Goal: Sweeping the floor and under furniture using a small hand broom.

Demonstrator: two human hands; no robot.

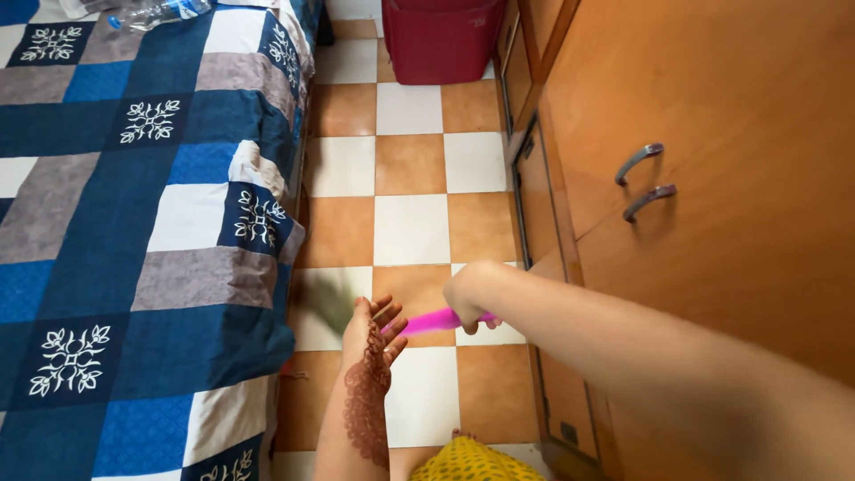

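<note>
My right hand (469, 297) is closed around a pink handle (429, 322) that points left and down toward the floor. A blurred greenish broom head (329, 303) shows at its far end, beside the bed's edge. My left hand (374, 341), patterned with henna, is raised with its fingers spread, palm facing the handle. Its fingertips are at the handle's lower part; whether they touch it I cannot tell.
A bed with a blue, white and grey patchwork quilt (134, 223) fills the left, with a plastic bottle (160, 12) at its far end. A wooden wardrobe (712, 178) with metal handles (643, 181) lines the right. A red suitcase (441, 40) stands on the checkered tile floor (410, 178).
</note>
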